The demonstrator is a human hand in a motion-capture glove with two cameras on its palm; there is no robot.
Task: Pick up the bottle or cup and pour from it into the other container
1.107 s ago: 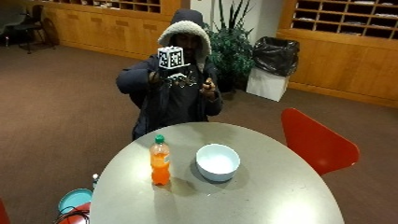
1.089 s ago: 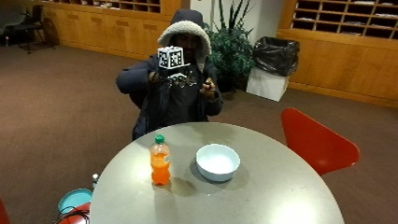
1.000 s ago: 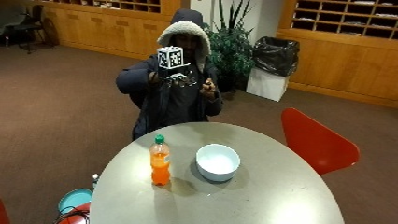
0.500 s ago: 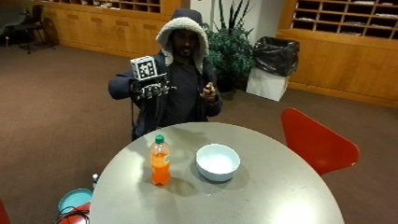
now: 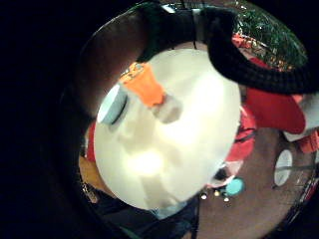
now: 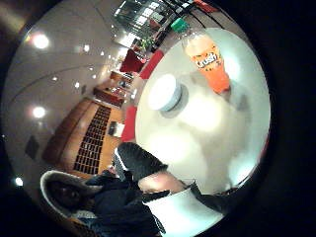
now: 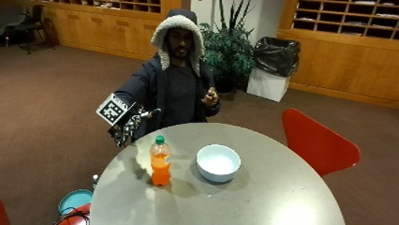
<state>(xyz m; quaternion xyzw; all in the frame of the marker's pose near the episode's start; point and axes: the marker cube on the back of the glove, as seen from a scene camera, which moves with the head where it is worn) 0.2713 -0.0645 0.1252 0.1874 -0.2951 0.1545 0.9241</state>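
Observation:
An orange soda bottle (image 7: 160, 162) with a green cap stands upright on the round grey table (image 7: 262, 201), on its left half. A white bowl (image 7: 218, 162) sits just to the right of it, a little apart. My gloved right hand (image 7: 127, 128) hangs in the air above the table's far left edge, behind and left of the bottle, with fingers relaxed and holding nothing. In the thumb side palm view the bottle (image 6: 207, 57) and the bowl (image 6: 164, 92) stand side by side on the table (image 6: 207, 128). The little finger side palm view shows the bottle (image 5: 144, 84) beside the bowl (image 5: 112, 103).
The person sits at the table's far side, with the bare left hand (image 7: 210, 98) raised at chest height. A red chair (image 7: 316, 144) stands at the right. A teal round object (image 7: 75, 201) lies on the floor at the left. Behind are a plant (image 7: 227, 47) and a bin (image 7: 273, 68).
My right hand has come down from in front of the person's face and moved left, to just above the table's far left edge near the bottle. Bottle and bowl have not moved.

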